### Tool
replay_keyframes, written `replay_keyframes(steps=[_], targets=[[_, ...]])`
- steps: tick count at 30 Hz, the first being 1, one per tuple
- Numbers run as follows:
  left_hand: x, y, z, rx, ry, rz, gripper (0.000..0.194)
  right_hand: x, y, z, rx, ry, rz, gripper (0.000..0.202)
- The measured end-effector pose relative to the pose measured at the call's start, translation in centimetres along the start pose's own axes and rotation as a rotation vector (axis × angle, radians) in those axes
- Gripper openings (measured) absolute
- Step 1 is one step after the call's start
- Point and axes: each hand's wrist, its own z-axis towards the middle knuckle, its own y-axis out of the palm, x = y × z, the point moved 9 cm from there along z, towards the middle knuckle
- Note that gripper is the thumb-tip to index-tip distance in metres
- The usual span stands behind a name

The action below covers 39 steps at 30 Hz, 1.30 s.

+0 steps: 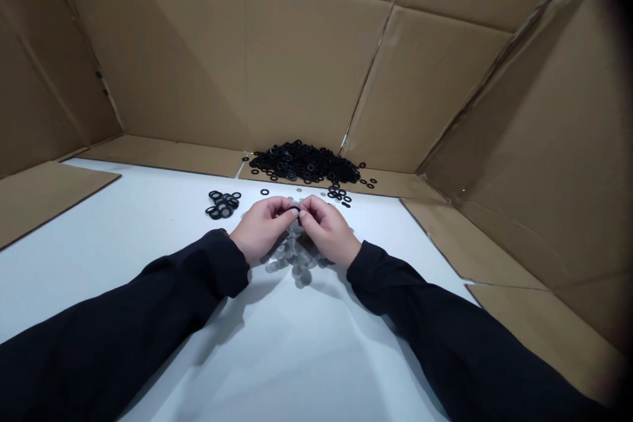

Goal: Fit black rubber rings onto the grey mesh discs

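Note:
My left hand (262, 227) and my right hand (329, 229) meet fingertip to fingertip in the middle of the view. Between them they pinch a small black ring (295, 208), mostly covered by the thumbs. Both hands are closed. Under and between them lies a spread of small grey mesh discs (301, 270) on the white surface. Left of my left hand is a small heap of black rings with grey discs in them (223, 204). One loose black ring (264, 192) lies just beyond my left hand.
A large pile of black rings (306, 161) rests against the back cardboard wall (316, 59), with several strays (339, 194) in front of it. Cardboard side walls (548, 165) and flat flaps (49, 191) border the white table (287, 356).

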Motion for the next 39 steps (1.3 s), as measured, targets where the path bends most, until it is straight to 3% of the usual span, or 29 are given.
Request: replay_keyframes(steps=[11, 20, 24, 33, 36, 39], targets=[[0.0, -0.8, 0.0, 0.09, 0.039, -0.08, 0.024, 1.3, 0.6, -0.2, -0.006, 0.097, 0.257, 0.021], [0.2, 0.1, -0.2, -0.047, 0.028, 0.22, 0.017, 0.4, -0.1, 0.0, -0.003, 0.022, 0.078, 0.014], [0.7, -0.2, -0.3, -0.016, 0.065, 0.296, 0.017, -0.4, 0.2, 0.0, -0.039, -0.037, -0.032, 0.011], [2.7, -0.9, -0.6, 0.122, 0.269, 0.453, 0.013, -1.2, -0.5, 0.4, 0.071, -0.051, -0.114, 0.008], [3.2, -0.5, -0.7, 0.11, 0.35, 0.517, 0.012, -0.9, -0.5, 0.3, 0.077, -0.04, -0.102, 0.012], [2.6, -0.4, -0.4, 0.075, 0.311, 0.47, 0.01, -0.1, -0.2, 0.2, 0.048, -0.005, -0.032, 0.015]])
